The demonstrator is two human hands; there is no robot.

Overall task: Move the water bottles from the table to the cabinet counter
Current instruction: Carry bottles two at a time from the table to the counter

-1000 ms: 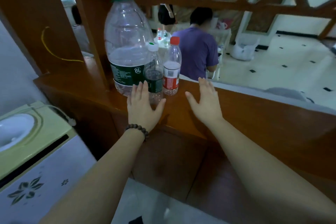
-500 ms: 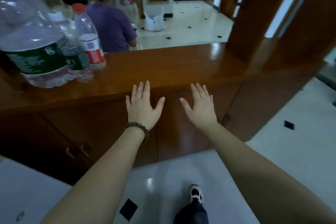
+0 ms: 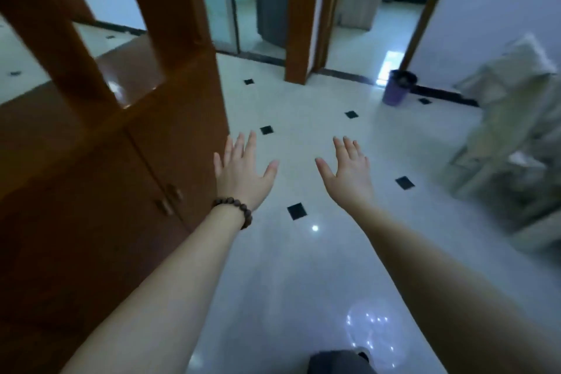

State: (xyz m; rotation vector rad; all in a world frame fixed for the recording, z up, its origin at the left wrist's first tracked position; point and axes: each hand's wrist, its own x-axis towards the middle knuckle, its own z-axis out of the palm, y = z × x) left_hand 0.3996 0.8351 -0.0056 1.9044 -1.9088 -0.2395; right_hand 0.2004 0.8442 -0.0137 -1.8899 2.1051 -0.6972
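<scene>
Both hands were empty and spread flat, fingers straight: the left hand [image 3: 241, 174], with a bead bracelet [image 3: 235, 209] at the wrist, beside the wooden cabinet [image 3: 127, 167], the right hand [image 3: 349, 174] over the tiled floor [image 3: 303, 267]. No water bottles or table showed. Judged from this, the person was between carries; the next move called for finding the table and gripping another bottle.

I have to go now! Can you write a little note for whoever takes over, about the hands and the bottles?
Left hand: open, holding nothing, beaded bracelet on its wrist.
Right hand: open, holding nothing.
Both hang over the tiled floor, beside the wooden cabinet.
No water bottles or table in view now, so count of moved bottles cannot be told.
Left: find the table, check for remaining bottles.
</scene>
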